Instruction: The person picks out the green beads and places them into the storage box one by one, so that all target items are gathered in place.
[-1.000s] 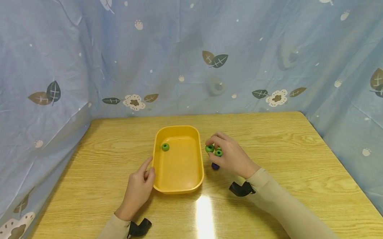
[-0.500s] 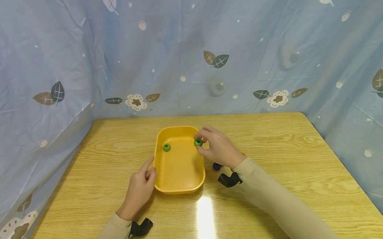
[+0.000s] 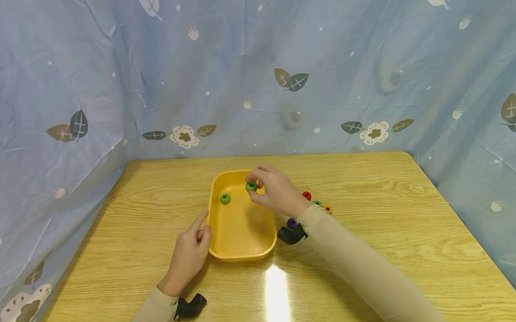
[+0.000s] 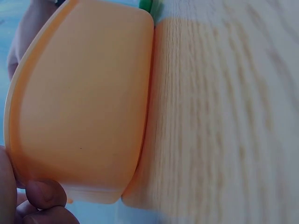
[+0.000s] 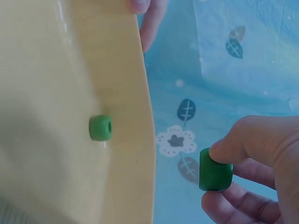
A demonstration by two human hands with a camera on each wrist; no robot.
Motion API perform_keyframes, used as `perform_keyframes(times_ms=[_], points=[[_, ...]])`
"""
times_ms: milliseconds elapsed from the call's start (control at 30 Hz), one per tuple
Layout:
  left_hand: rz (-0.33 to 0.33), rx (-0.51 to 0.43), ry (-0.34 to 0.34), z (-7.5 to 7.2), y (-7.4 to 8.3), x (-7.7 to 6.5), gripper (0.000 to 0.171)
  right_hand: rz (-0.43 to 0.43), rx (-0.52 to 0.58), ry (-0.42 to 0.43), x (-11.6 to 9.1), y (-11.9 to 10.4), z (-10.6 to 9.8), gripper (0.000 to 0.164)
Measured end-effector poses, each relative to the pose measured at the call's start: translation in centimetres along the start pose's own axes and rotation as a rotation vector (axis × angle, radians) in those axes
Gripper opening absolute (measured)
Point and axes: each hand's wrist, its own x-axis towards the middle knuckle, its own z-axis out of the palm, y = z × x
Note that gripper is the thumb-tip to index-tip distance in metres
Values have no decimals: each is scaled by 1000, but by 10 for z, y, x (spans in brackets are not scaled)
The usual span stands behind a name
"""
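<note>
Over the far right part of a yellow tray (image 3: 243, 234), my right hand (image 3: 279, 193) pinches a green bead (image 3: 251, 186) between thumb and fingers. The right wrist view shows this barrel-shaped bead (image 5: 216, 171) held clear of the tray floor. Another green bead (image 3: 225, 198) lies inside the tray near its left wall, with its hole visible. My left hand (image 3: 187, 254) touches the tray's left rim, index finger extended. In the left wrist view, its fingertips (image 4: 46, 193) are against the tray's outer wall (image 4: 84, 98).
Right of the tray, partly beside my right wrist, lie a red bead (image 3: 306, 196), a green bead (image 3: 317, 204), an orange bead (image 3: 328, 209) and a purple bead (image 3: 292, 223). The wooden table (image 3: 373, 189) is bordered by a blue patterned curtain (image 3: 236, 74).
My right hand has lifted a green bead from the group on the table and carried it left over the tray. The red and orange beads have come into view. My left hand stays at the rim.
</note>
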Motion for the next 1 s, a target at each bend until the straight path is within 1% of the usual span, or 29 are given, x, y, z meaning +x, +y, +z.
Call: perform_keyframes(times_ms=[233,400,633,767,900,1000], points=[[8,-2,1,0,-2,0,43,20,25,-49,15,-4,11,21],[7,-7,-2,1,-2,0,42,49,18,-92,25,-6,19,22],[-14,-11,-2,1,-1,1,43,99,33,-136,39,-7,31,23],[-2,-1,8,1,-1,1,42,119,7,-165,45,-5,38,21],[6,-4,10,1,-2,0,42,138,-27,-213,48,-1,46,20],[5,-6,10,1,-2,0,43,158,-16,-249,50,0,50,21]])
